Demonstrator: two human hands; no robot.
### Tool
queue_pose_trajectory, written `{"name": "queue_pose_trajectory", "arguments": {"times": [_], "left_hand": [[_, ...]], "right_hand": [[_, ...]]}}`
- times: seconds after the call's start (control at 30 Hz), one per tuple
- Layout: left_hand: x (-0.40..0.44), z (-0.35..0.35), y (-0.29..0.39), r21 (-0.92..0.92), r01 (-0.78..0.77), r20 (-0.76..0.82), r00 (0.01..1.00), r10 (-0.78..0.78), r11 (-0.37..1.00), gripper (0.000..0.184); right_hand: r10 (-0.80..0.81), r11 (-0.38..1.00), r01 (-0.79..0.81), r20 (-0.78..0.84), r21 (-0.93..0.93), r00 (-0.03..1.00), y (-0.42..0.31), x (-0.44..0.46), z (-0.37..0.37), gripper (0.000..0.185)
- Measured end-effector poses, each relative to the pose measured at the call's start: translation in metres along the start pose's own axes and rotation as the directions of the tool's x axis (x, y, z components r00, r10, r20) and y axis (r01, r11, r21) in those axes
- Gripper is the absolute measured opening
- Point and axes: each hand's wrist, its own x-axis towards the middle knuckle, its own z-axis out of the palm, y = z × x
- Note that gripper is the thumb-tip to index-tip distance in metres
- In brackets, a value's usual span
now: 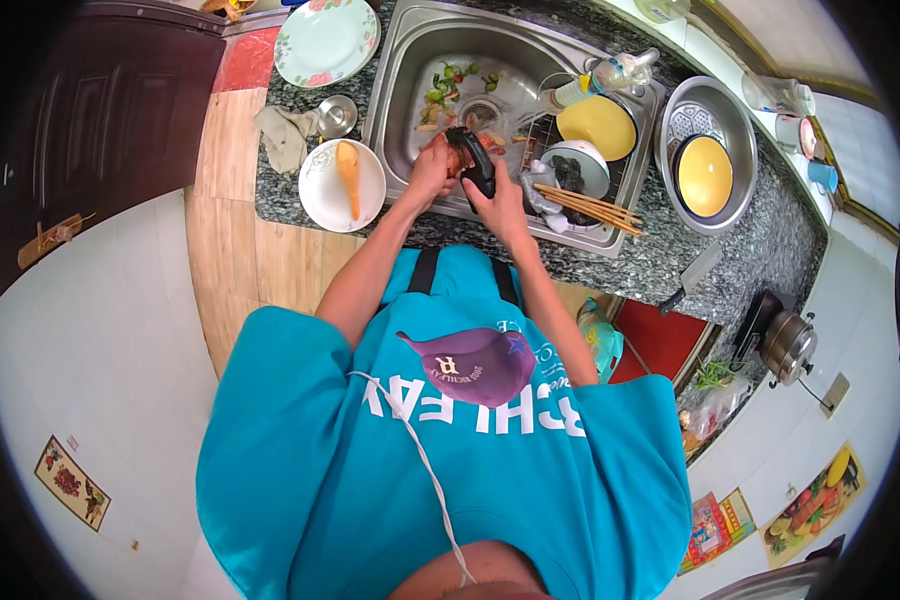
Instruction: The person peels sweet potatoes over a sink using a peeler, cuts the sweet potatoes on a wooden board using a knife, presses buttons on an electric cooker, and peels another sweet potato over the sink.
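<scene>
Over the near side of the steel sink (407, 95) at twelve o'clock, the right hand (500, 203) wraps firmly round a dark, glossy object (481, 172), while the left hand (432, 170) curls at its reddish side, its exact hold hidden from me. I'd steady it low, so scraps land inside. Speckled counter (775, 245) surrounds them, chopsticks (588, 207) at one, a knife (692, 276) at two, a brown door (90, 130) at ten.

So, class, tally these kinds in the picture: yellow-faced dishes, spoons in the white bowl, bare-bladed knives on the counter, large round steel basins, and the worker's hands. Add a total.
Yellow-faced dishes: 2
Spoon: 1
Knife: 1
Large steel basin: 1
Hands, left hand and right hand: 2
Total: 7
</scene>
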Motion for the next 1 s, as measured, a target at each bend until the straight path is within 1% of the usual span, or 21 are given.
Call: {"name": "queue_pose_trajectory", "arguments": {"times": [0.03, 0.07, 0.1, 0.17, 0.2, 0.27, 0.37, 0.43, 0.5, 0.57, 0.6, 0.67, 0.7, 0.73, 0.77, 0.8, 0.83, 0.9, 0.93, 0.97, 1.0], "left_hand": [[-0.004, -0.001, 0.001, 0.0, 0.001, -0.001, 1.0, -0.001, 1.0, 0.05], [-0.007, -0.003, 0.002, -0.001, 0.006, 0.03, 1.0, -0.006, 1.0, 0.05], [-0.009, -0.006, 0.003, -0.002, 0.01, 0.061, 0.998, -0.01, 1.0, 0.049], [-0.01, -0.014, -0.001, 0.025, 0.006, 0.046, 0.999, -0.008, 1.0, 0.049], [-0.011, -0.017, 0.0, 0.051, 0.002, 0.032, 0.999, -0.004, 0.999, 0.049], [-0.012, -0.023, 0.004, 0.061, -0.003, 0.023, 1.0, 0.002, 0.998, 0.049], [-0.016, -0.034, 0.005, 0.077, -0.022, 0.022, 1.0, 0.02, 0.997, 0.048], [-0.02, -0.037, 0.003, 0.084, 0.023, -0.019, 1.0, -0.021, 0.996, 0.048], [-0.023, -0.041, -0.001, 0.094, 0.016, -0.024, 1.0, -0.013, 0.995, 0.048], [-0.025, -0.04, 0.005, 0.103, -0.038, -0.005, 0.999, 0.039, 0.994, 0.047], [-0.026, -0.039, 0.005, 0.103, -0.036, -0.002, 0.999, 0.036, 0.994, 0.047], [-0.029, -0.039, 0.007, 0.151, -0.033, -0.06, 0.997, 0.042, 0.988, 0.046], [-0.035, -0.041, 0.012, 0.152, -0.034, -0.058, 0.997, 0.044, 0.988, 0.046], [-0.046, -0.045, 0.021, 0.026, -0.046, -0.048, 0.998, 0.047, 0.999, 0.046], [-0.057, -0.049, 0.024, -0.097, -0.054, -0.04, 0.998, 0.05, 0.994, 0.046], [-0.059, -0.053, 0.023, -0.017, -0.097, -0.103, 0.99, 0.094, 0.995, 0.044], [-0.051, -0.054, 0.024, -0.013, -0.1, -0.104, 0.99, 0.098, 0.995, 0.044], [-0.043, -0.048, 0.013, -0.128, -0.138, -0.009, 0.99, 0.138, 0.982, 0.042], [-0.036, -0.05, 0.008, -0.155, -0.158, 0.004, 0.987, 0.16, 0.975, 0.042], [-0.029, -0.052, 0.004, -0.15, -0.165, 0.005, 0.986, 0.167, 0.975, 0.042], [-0.026, -0.05, 0.001, -0.187, -0.164, 0.018, 0.985, 0.17, 0.969, 0.041]], "right_hand": [[0.018, 1.0, -0.017, 0.024, -0.022, 1.0, -0.003, -0.002, -0.004, 0.05], [0.054, 0.998, -0.053, 0.063, -0.026, 0.997, -0.001, -0.001, -0.007, 0.049], [0.055, 0.998, -0.054, 0.063, -0.025, 0.996, 0.003, 0.0, -0.005, 0.049], [-0.032, 0.997, 0.034, 0.028, -0.07, 0.999, 0.011, 0.0, -0.001, 0.048], [-0.032, 0.997, 0.034, 0.029, -0.069, 0.999, 0.01, 0.001, 0.001, 0.048], [-0.105, 0.994, 0.105, 0.004, -0.042, 0.994, 0.007, 0.001, 0.006, 0.048], [-0.136, 0.986, 0.137, 0.016, -0.091, 0.991, 0.007, 0.002, 0.012, 0.048], [-0.136, 0.987, 0.136, 0.007, -0.082, 0.991, -0.005, 0.001, 0.009, 0.048], [-0.103, 0.993, 0.105, 0.037, -0.056, 0.994, -0.007, -0.002, 0.011, 0.049], [-0.136, 0.988, 0.137, 0.013, -0.073, 0.991, -0.004, -0.003, 0.014, 0.049], [-0.164, 0.983, 0.163, -0.002, -0.086, 0.986, -0.001, -0.004, 0.015, 0.048], [-0.189, 0.977, 0.186, -0.02, -0.1, 0.982, 0.005, -0.005, 0.015, 0.047], [-0.086, 0.992, 0.074, -0.116, -0.104, 0.99, 0.016, -0.001, 0.012, 0.045], [0.016, 0.995, -0.037, -0.209, -0.096, 0.978, 0.023, 0.002, 0.005, 0.043], [0.178, 0.983, -0.183, -0.24, 0.0, 0.954, 0.033, 0.001, -0.018, 0.04], [0.118, 0.993, -0.118, -0.242, 0.016, 0.963, 0.027, -0.002, -0.015, 0.04], [0.065, 0.998, -0.06, -0.238, 0.027, 0.969, 0.022, -0.008, -0.013, 0.041], [0.068, 0.992, -0.081, -0.138, -0.092, 0.988, 0.004, -0.009, -0.006, 0.041], [0.037, 0.994, -0.059, -0.223, -0.095, 0.974, 0.008, -0.008, -0.001, 0.044], [0.188, 0.974, -0.209, -0.197, -0.091, 0.962, 0.013, -0.008, -0.005, 0.044], [0.197, 0.973, -0.219, -0.235, -0.072, 0.952, 0.014, -0.009, -0.004, 0.043]]}}
